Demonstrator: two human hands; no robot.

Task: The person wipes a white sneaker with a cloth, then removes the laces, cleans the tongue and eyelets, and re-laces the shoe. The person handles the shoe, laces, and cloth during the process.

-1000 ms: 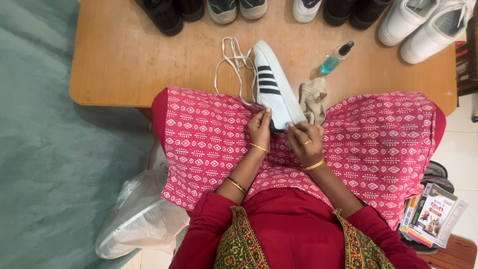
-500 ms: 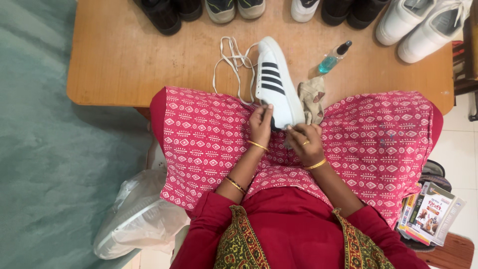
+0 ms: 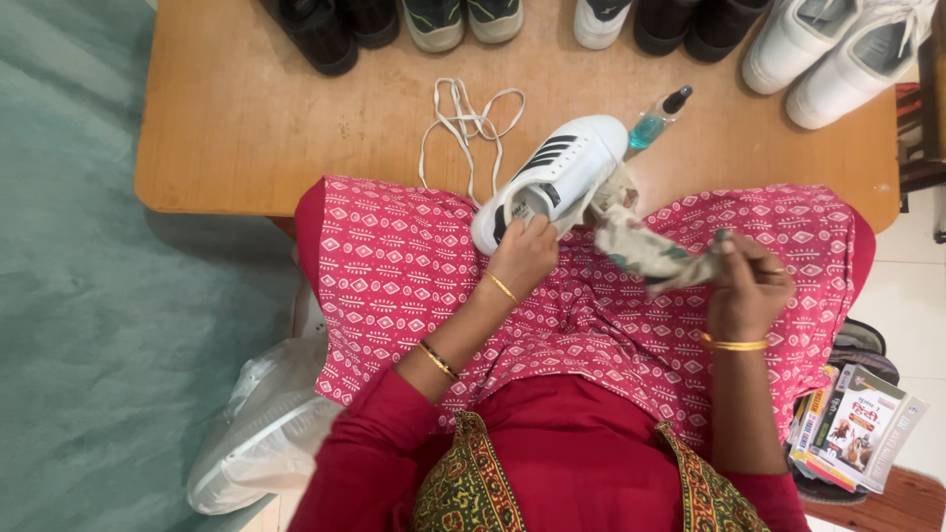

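A white sneaker with black stripes (image 3: 557, 177) lies tilted across the table edge and my lap, toe pointing up and right. My left hand (image 3: 522, 258) grips it at the heel end. My right hand (image 3: 749, 291) holds a crumpled patterned cloth (image 3: 645, 251) stretched toward the shoe's side. A loose white shoelace (image 3: 463, 123) lies on the wooden table (image 3: 246, 128) just beyond the shoe. A small spray bottle with blue liquid (image 3: 655, 123) lies by the shoe's toe.
Several shoes line the table's far edge: black ones (image 3: 325, 30), grey ones (image 3: 463, 18), white sneakers (image 3: 838, 54) at right. A plastic bag (image 3: 256, 433) sits on the floor at left, a stack of books (image 3: 857, 424) at right.
The sneaker has swung so its toe points right. My right hand pulled away to the right, drawing the cloth with it. My left hand stays at the heel.
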